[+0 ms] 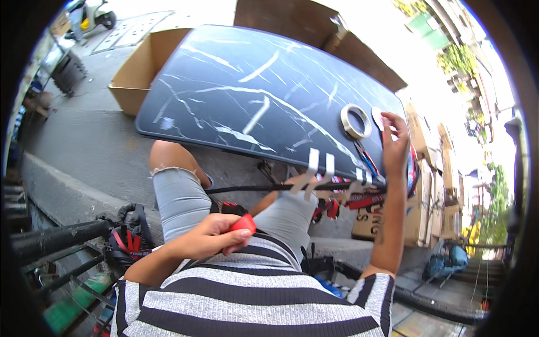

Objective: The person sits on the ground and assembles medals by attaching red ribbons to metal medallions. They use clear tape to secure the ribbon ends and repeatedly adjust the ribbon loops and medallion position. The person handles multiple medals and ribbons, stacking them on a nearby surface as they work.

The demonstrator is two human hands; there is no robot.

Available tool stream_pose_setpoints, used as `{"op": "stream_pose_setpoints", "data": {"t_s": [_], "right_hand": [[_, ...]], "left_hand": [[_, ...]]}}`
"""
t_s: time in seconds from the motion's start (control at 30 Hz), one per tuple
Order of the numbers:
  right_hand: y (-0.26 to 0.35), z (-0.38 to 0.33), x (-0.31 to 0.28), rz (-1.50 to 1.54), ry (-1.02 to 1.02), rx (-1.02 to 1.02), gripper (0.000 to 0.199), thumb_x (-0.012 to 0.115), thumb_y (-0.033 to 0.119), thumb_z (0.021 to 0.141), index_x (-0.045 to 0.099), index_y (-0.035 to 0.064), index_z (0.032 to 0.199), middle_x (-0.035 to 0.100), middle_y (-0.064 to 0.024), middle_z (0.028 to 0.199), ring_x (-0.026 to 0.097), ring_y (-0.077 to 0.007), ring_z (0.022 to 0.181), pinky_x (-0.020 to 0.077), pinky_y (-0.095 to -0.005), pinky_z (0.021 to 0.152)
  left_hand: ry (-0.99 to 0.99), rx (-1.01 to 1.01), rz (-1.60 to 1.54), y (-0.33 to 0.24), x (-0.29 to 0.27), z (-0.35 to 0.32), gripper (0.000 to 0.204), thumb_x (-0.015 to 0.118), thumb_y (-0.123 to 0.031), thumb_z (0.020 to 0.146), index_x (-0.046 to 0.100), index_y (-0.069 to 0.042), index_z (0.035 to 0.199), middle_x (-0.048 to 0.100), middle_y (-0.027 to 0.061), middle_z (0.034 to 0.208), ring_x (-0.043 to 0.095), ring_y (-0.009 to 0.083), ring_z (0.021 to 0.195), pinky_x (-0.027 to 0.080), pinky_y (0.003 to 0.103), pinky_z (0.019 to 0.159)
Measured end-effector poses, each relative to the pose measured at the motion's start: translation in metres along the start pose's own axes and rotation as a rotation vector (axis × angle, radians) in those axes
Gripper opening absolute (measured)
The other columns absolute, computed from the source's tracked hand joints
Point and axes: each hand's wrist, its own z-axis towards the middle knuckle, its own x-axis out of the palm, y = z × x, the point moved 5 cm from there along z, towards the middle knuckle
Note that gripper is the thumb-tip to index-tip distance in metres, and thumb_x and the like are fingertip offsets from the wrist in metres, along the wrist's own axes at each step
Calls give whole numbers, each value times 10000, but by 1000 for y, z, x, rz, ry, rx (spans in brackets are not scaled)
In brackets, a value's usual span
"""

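My left hand (210, 236) is curled around a small red object (243, 224) close to my striped shirt, above my lap. My right hand (394, 143) reaches up to the right edge of a dark marble-patterned table top (247, 84), fingers on a pale flat piece (377, 118) beside a roll of clear tape (355, 121). Several short strips of tape (320, 164) hang off the table's near edge. A pair of scissors with blue handles (368, 160) lies on the table just left of my right wrist.
An open cardboard box (137, 70) stands behind the table on the left, with more boxes (421, 208) stacked at the right. Red and black straps (128, 240) lie by a black metal rail (56, 238) at lower left. A concrete step runs under my knees.
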Motion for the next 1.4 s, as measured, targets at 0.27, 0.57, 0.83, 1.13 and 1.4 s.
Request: {"op": "stream_pose_setpoints", "data": {"t_s": [0.27, 0.57, 0.83, 1.13, 1.4], "right_hand": [[-203, 43, 21, -384, 383, 128, 580, 768, 280, 796, 575, -36, 1242, 620, -181, 1092, 586, -309, 997, 456, -411, 915], [-209, 70, 28, -36, 424, 493, 749, 937, 195, 572, 582, -48, 1185, 561, -75, 837, 539, -148, 711, 485, -284, 665], [-210, 75, 37, -121, 521, 467, 558, 919, 299, 593, 557, 8, 901, 556, -50, 835, 531, -144, 732, 472, -295, 648], [-138, 93, 6, 218, 262, 152, 467, 888, 160, 631, 584, 13, 954, 650, -77, 833, 619, -147, 805, 500, -289, 736], [23, 59, -115, -127, 56, 147, 200, 720, 131, 809, 709, 41, 987, 723, -127, 839, 702, -203, 779, 536, -303, 738]], "left_hand": [[-47, 157, -6, 14, -2, -8, 301, 589, -341, 982, 641, -56, 905, 489, -76, 686, 408, 7, 588, 312, 189, 512], [10, 173, -22, 22, 5, 6, 281, 590, -320, 983, 637, -55, 901, 502, -70, 678, 410, 4, 568, 297, 188, 496], [-62, 163, 41, 19, 6, 0, 291, 578, -337, 987, 634, -58, 925, 472, -73, 672, 398, 11, 583, 302, 201, 511], [-149, 9, 48, 12, 0, -3, 284, 570, -277, 989, 650, -12, 928, 480, -51, 634, 416, 30, 577, 325, 194, 545], [-140, -53, 103, 5, 5, 4, 205, 639, -141, 933, 658, 54, 992, 552, -14, 671, 475, 41, 589, 371, 194, 548]]}}
